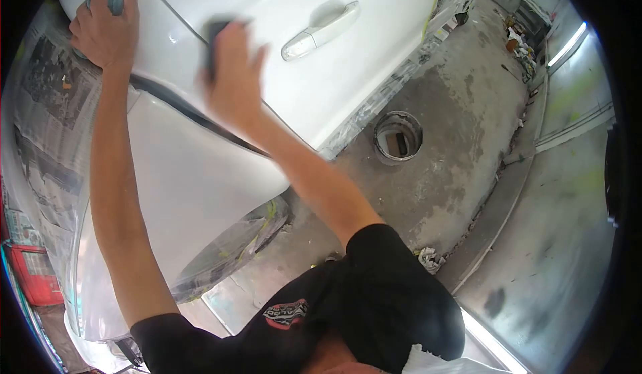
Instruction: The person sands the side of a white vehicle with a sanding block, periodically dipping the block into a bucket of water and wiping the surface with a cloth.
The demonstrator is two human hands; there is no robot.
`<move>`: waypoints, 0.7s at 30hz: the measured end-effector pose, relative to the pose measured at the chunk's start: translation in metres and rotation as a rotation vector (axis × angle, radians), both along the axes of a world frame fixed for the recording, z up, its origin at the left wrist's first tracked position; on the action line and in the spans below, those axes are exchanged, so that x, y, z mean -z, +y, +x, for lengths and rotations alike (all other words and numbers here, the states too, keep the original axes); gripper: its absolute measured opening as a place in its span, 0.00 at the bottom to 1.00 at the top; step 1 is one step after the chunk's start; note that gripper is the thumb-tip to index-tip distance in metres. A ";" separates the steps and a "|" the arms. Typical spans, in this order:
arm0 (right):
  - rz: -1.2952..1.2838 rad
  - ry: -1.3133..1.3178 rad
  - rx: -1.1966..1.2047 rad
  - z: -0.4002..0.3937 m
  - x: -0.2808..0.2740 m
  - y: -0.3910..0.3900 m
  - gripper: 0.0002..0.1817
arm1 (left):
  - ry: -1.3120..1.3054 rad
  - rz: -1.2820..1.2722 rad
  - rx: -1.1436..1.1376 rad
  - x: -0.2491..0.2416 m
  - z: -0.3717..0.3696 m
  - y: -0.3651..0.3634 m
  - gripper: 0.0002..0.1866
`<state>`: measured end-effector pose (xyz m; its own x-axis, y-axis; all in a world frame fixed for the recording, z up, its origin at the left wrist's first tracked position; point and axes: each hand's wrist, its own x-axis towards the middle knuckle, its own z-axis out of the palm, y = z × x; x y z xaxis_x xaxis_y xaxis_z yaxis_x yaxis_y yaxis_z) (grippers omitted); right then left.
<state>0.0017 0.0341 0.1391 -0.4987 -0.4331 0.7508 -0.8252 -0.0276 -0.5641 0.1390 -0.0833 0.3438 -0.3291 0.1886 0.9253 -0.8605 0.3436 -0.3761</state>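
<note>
My left hand (105, 29) is closed around a grey-green cloth or sponge (115, 3), resting at the upper edge of the white car body. Only parts of that soft thing show between my fingers. My right hand (235, 73), smeared by motion, grips a dark sanding block (215, 43) against the white car door (274, 13), close to the panel seam. To its right is the white door handle (321, 33). Below both hands spreads the pale rear fender (180, 153), over a wheel covered in plastic (234, 240).
A round bucket (382, 148) with a dark block-shaped thing inside stands on the stained concrete floor (448, 180). Newspaper masking (53, 100) covers the car at the left. Along the right runs a wall (555, 220) with a bright tube light (567, 45). Crumpled paper (430, 260) lies near its base.
</note>
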 end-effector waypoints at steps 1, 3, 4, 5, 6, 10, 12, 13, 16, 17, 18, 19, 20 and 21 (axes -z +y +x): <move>0.014 0.019 -0.092 0.007 0.003 0.015 0.43 | 0.001 0.007 -0.017 0.003 0.001 0.001 0.20; 0.025 0.052 -0.271 0.011 0.003 0.024 0.42 | -0.003 0.005 -0.047 0.001 0.002 0.000 0.20; -0.042 0.040 -0.088 -0.021 0.007 -0.005 0.42 | 0.003 -0.001 -0.027 0.001 0.003 -0.001 0.20; -0.062 -0.004 -0.047 -0.055 -0.004 -0.012 0.41 | 0.007 -0.006 -0.008 0.002 0.002 0.000 0.20; -0.105 -0.029 -0.010 -0.075 -0.016 -0.015 0.41 | 0.011 -0.014 0.013 0.001 0.000 0.001 0.20; -0.063 -0.079 -0.084 -0.021 -0.011 -0.002 0.45 | 0.037 -0.004 0.044 -0.005 -0.003 0.008 0.19; 0.066 0.082 -0.238 -0.003 0.017 0.025 0.50 | 0.055 0.010 0.041 0.003 -0.005 0.009 0.19; 0.093 0.094 -0.190 -0.027 0.014 0.017 0.48 | 0.040 -0.015 0.057 0.003 -0.006 0.008 0.19; 0.033 -0.008 0.140 -0.119 -0.007 -0.030 0.40 | -0.012 -0.059 0.058 -0.001 0.002 -0.001 0.19; 0.094 -0.073 0.188 -0.131 -0.020 -0.030 0.36 | -0.034 -0.051 0.044 -0.003 0.006 -0.006 0.19; 0.070 -0.087 0.183 -0.128 -0.023 -0.033 0.36 | -0.053 -0.044 0.034 -0.004 0.008 -0.010 0.19; 0.046 -0.100 0.179 -0.127 -0.026 -0.034 0.37 | -0.037 -0.046 0.029 -0.006 0.008 -0.013 0.19; 0.024 -0.113 0.175 -0.125 -0.028 -0.034 0.38 | -0.022 -0.047 0.023 -0.005 0.006 -0.014 0.19; -0.043 -0.075 0.091 -0.112 -0.022 -0.031 0.40 | -0.007 -0.044 0.013 -0.005 0.003 -0.004 0.20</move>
<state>-0.1098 0.0031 0.1608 -0.5898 -0.3518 0.7269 -0.7812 0.0205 -0.6239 0.1421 -0.0876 0.3486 -0.3326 0.2336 0.9137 -0.8533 0.3379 -0.3971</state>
